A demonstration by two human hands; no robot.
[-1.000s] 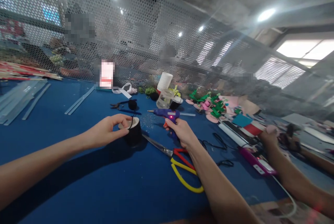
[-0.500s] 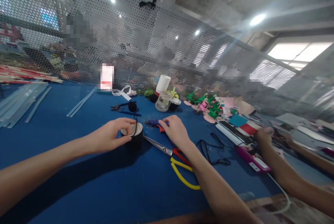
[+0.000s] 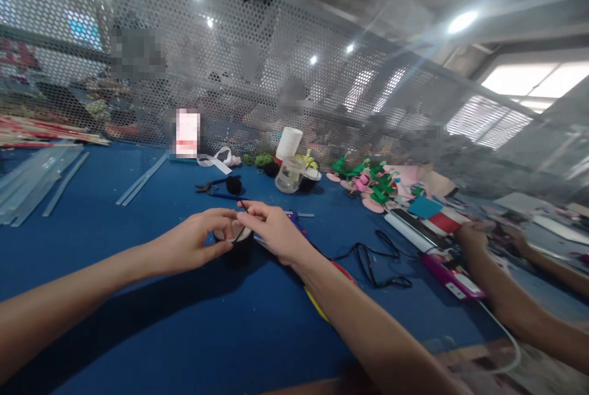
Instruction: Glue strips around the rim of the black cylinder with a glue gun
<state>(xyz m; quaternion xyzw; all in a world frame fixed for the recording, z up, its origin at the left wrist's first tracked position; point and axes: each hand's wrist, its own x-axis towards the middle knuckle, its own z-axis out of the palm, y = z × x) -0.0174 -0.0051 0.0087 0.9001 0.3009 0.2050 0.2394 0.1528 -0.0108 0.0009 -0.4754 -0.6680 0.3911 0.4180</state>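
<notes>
A small black cup (image 3: 239, 252) with a white inside stands on the blue table. My left hand (image 3: 202, 237) grips its rim, thumb outside and fingers reaching in. From the rim rises a thin black cord (image 3: 240, 233), its upper part pinched by my right hand (image 3: 271, 230). Behind that hand lies a blue glue gun (image 3: 294, 217), largely covered. Scissors with yellow and red handles (image 3: 317, 304) are mostly hidden under my right forearm. Just beyond my hands are pliers (image 3: 209, 186), a black pompom (image 3: 234, 184) and a dark blue pen-like stick (image 3: 225, 196).
At the back stand a clear jar (image 3: 289, 175), stacked white cups (image 3: 289, 142) and another black cup (image 3: 309, 180). Green and pink craft flowers (image 3: 375, 183), a black cable (image 3: 368, 260) and a purple power strip (image 3: 453, 275) lie right. A co-worker's hand (image 3: 473, 235) is beside them. Translucent strips (image 3: 41, 177) lie left.
My right hand has left the glue gun and moved left to the cup, where it now pinches the black cord. My left hand stays on the cup.
</notes>
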